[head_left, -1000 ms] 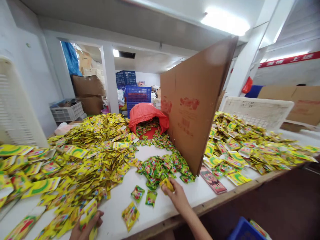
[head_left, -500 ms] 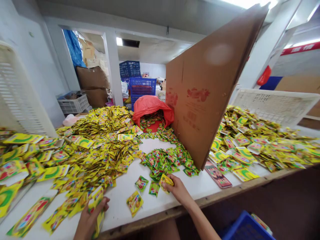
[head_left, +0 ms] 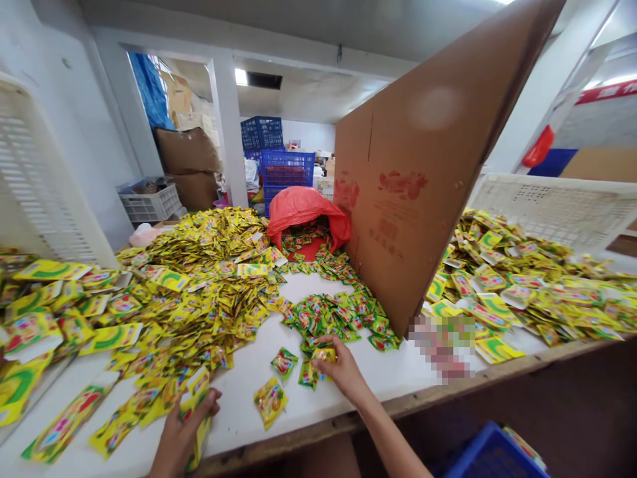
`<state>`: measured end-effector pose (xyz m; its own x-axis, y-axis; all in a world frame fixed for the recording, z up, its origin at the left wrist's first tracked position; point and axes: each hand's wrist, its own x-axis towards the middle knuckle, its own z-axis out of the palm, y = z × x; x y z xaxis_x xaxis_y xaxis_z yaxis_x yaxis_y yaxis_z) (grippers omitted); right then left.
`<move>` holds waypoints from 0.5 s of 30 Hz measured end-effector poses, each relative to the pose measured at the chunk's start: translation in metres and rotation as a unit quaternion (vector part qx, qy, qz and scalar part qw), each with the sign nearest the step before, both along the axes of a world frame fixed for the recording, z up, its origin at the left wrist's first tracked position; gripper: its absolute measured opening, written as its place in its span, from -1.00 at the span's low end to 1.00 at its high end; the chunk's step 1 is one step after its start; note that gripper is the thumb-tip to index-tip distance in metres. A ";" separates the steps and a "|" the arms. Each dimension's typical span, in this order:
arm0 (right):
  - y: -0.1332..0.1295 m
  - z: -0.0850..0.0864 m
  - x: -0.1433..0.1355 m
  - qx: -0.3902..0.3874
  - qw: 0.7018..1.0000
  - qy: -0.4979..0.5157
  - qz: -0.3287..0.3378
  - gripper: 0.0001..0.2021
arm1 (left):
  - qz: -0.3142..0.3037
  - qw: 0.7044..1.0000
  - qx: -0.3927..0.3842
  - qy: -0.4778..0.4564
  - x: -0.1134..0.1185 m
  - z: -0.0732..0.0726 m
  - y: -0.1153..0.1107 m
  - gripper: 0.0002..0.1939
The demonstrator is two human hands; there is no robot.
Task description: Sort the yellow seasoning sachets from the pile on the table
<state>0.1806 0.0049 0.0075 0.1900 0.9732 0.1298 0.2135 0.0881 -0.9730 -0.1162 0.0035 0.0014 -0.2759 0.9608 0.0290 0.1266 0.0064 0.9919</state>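
My left hand [head_left: 185, 430] is closed around a long yellow printed packet [head_left: 195, 390] at the table's front edge. A yellow sachet [head_left: 324, 356] is pinched between the thumb and fingers of my right hand [head_left: 346, 375]. Just beneath it lies a green sachet [head_left: 307, 376], partly covered. Another green sachet [head_left: 284, 363] and a loose yellow sachet [head_left: 271, 402] rest on the white table between my hands. Behind my right hand is a heap of green sachets [head_left: 328, 315]. Yellow sachets [head_left: 213, 299] are piled high beyond my left hand.
A tall cardboard sheet [head_left: 408, 166] stands upright to the right of the green heap. At the back, a red bag [head_left: 303, 206] lies open with sachets inside. More yellow packets [head_left: 497, 279] cover the right side. A blue crate [head_left: 492, 455] sits below the table.
My right hand has shifted slightly left with the yellow sachet, now overlapping the nearby green sachet. My left hand keeps its hold on the packet. The view has turned slightly.
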 end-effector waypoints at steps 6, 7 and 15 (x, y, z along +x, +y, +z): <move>0.008 -0.021 -0.024 -0.028 0.987 -0.119 -0.106 -0.81 | -0.005 1.000 -0.011 -0.003 -0.001 -0.002 0.000 -0.51; 0.007 -0.023 -0.025 -0.036 0.981 -0.157 -0.111 -0.81 | -0.007 1.000 -0.012 -0.005 -0.002 -0.001 0.000 -0.51; -0.001 -0.008 -0.032 -0.124 0.900 -0.404 -0.104 -0.77 | -0.038 0.998 -0.058 -0.001 -0.010 0.000 0.001 -0.52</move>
